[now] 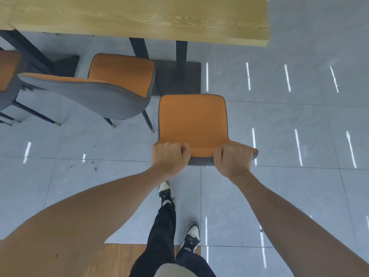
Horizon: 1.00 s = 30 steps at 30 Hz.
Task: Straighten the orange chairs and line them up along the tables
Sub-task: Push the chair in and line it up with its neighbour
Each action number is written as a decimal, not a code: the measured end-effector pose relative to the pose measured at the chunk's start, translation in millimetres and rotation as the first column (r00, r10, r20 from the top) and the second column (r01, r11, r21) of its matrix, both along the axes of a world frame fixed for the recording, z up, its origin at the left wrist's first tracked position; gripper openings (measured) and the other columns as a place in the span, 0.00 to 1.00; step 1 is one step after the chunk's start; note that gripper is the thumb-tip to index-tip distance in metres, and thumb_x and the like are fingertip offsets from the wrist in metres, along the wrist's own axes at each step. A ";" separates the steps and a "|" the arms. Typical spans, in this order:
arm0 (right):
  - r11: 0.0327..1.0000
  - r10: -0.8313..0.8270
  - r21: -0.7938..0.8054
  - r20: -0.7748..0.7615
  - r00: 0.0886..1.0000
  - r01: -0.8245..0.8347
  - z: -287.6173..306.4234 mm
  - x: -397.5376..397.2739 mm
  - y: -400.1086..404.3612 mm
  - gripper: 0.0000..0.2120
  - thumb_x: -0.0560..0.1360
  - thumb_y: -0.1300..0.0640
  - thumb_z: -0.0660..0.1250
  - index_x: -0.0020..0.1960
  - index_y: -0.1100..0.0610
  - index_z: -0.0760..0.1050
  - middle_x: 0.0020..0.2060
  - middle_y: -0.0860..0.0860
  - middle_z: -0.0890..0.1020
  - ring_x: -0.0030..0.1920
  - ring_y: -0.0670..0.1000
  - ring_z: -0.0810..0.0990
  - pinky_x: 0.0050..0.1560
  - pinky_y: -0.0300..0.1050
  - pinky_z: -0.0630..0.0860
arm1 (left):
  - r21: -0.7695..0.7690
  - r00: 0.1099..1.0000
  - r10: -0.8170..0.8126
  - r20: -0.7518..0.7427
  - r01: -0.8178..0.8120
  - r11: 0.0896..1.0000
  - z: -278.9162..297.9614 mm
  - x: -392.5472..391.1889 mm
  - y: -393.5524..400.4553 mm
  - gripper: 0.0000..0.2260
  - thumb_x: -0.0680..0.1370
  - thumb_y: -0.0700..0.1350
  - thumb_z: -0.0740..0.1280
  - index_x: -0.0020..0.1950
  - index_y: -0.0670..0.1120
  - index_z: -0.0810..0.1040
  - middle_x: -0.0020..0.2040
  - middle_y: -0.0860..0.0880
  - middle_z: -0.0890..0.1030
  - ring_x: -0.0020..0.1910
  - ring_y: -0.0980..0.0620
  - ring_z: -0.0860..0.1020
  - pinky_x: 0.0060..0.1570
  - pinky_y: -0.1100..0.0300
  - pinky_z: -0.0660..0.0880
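Head view: both hands, left (169, 156) and right (232, 159), grip the orange chair (193, 120) backrest's top edge.

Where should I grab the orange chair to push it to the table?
Grab the orange chair by the top edge of its backrest, from behind, one hand near each corner. The left hand and right hand grip there now; the seat faces the table.

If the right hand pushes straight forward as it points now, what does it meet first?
The right hand grips the chair back and points toward the table. Pushed straight on, the chair's seat front would probably reach the table's dark base or edge first; depth is unclear.
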State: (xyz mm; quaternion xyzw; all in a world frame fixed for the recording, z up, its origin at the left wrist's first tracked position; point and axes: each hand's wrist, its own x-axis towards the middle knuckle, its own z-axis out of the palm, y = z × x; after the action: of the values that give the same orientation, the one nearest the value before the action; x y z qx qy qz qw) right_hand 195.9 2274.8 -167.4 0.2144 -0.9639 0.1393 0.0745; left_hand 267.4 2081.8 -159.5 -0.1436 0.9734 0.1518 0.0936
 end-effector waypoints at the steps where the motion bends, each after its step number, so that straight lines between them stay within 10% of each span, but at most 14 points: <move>1: 1.000 -0.008 0.003 -0.002 1.000 0.008 4.1 -8.6 -5.7 0.17 0.69 0.56 0.55 0.23 0.53 0.58 0.20 0.47 0.58 0.22 0.50 0.55 0.32 0.36 0.44 | -0.006 1.000 -0.010 0.004 0.010 1.000 3.9 -10.3 -5.3 0.26 0.81 0.52 0.50 0.30 0.41 0.73 0.23 0.50 0.69 0.24 0.49 0.67 0.27 0.59 0.59; 19: 0.999 0.045 0.015 0.078 0.996 -0.046 -29.6 22.2 -39.4 0.18 0.70 0.57 0.56 0.22 0.56 0.63 0.18 0.50 0.65 0.19 0.52 0.62 0.31 0.34 0.47 | -0.010 0.999 -0.003 -0.036 0.002 1.000 -19.1 18.8 -49.7 0.23 0.78 0.53 0.52 0.24 0.46 0.62 0.19 0.53 0.59 0.20 0.51 0.61 0.25 0.64 0.51; 30: 0.999 0.038 0.037 -0.128 0.991 -0.034 -17.6 -85.6 -85.9 0.14 0.68 0.57 0.54 0.26 0.52 0.55 0.23 0.45 0.55 0.24 0.50 0.53 0.36 0.36 0.42 | -0.015 0.999 -0.035 -0.033 0.035 0.999 -25.1 -89.3 -87.8 0.25 0.82 0.54 0.52 0.29 0.44 0.72 0.26 0.50 0.74 0.26 0.49 0.70 0.29 0.59 0.66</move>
State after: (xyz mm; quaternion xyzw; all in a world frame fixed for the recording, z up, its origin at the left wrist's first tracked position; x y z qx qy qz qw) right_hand 110.3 2188.9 -184.9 0.2416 -0.9553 0.1099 0.1301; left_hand 178.1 1994.1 -184.6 -0.1245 0.9783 0.1458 0.0789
